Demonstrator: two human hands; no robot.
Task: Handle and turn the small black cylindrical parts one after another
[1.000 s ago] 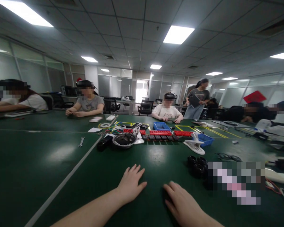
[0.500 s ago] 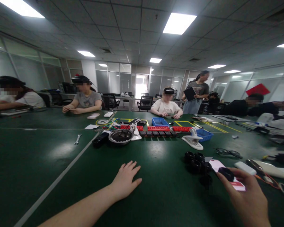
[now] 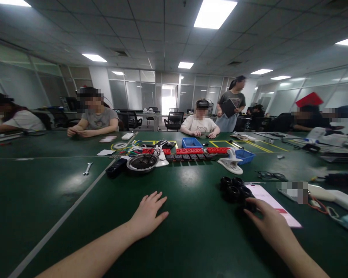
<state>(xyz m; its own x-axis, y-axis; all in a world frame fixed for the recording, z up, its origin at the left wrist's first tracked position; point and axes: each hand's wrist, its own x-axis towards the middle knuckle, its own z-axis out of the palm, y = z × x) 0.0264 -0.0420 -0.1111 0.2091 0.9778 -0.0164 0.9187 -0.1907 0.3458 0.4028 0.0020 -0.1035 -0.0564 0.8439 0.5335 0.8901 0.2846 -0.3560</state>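
My left hand (image 3: 149, 216) lies on the green tabletop (image 3: 191, 231) with its fingers spread, holding nothing. At the right, my right hand (image 3: 269, 222) has thumb and fingers closed around a black ring-shaped part (image 3: 250, 205). That part is at the near right of a cluster of similar black ring-shaped parts (image 3: 232, 192), close beside them; whether it rests on the table is hard to make out. Just right of the cluster lies a pink-and-white phone (image 3: 274, 200), partly behind my right hand.
Beyond my hands are a metal bowl (image 3: 142, 164), a white clip-like stand (image 3: 231, 162), red strips (image 3: 189, 151) and a blue bin (image 3: 191, 143). A wrench (image 3: 88, 168) lies left, glasses (image 3: 271, 175) right. Several people sit around the table; one person (image 3: 232, 102) stands behind.
My right hand has moved left from above the phone to the cluster, carrying the black ring-shaped part. My left hand stays flat on the table. The view has shifted slightly.
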